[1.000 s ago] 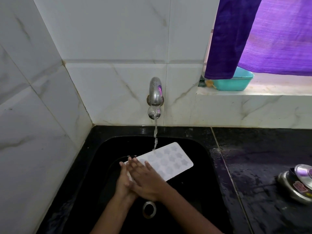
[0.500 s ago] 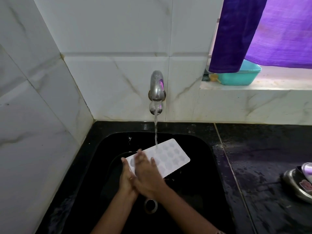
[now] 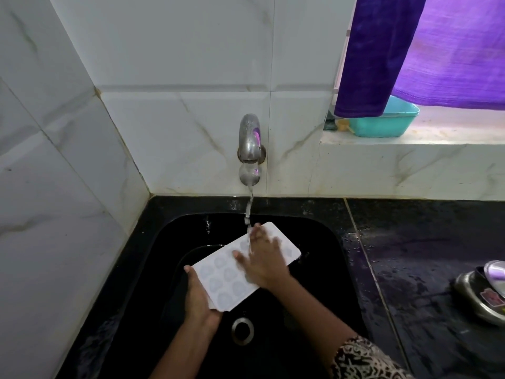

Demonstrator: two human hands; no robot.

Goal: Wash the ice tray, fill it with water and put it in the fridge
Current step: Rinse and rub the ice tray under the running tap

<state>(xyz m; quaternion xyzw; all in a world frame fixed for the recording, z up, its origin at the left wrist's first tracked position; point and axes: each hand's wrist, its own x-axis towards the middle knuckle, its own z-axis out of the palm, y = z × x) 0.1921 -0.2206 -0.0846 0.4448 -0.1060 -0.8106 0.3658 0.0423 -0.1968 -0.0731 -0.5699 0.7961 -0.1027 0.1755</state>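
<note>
A white ice tray (image 3: pixel 224 283) with pale blue moulded cells is held tilted over the black sink (image 3: pixel 322 242). My left hand (image 3: pixel 198 296) grips its near left corner from underneath. My right hand (image 3: pixel 263 258) lies flat on the tray's far half, fingers spread and blurred with motion. Water runs from the steel tap (image 3: pixel 250 149) on the tiled wall and lands by my right fingers on the tray. The round drain (image 3: pixel 242 330) shows below the tray.
A wet black counter (image 3: pixel 426 269) stretches to the right with a steel vessel (image 3: pixel 483 294) at the frame's edge. A teal tub (image 3: pixel 382 123) sits on the window ledge under a purple curtain (image 3: pixel 426 50). White tiled walls close the left and back.
My right hand has slid from the tray's near end up to its far half, under the stream. The tray's near cells now show. The view has shifted down slightly.
</note>
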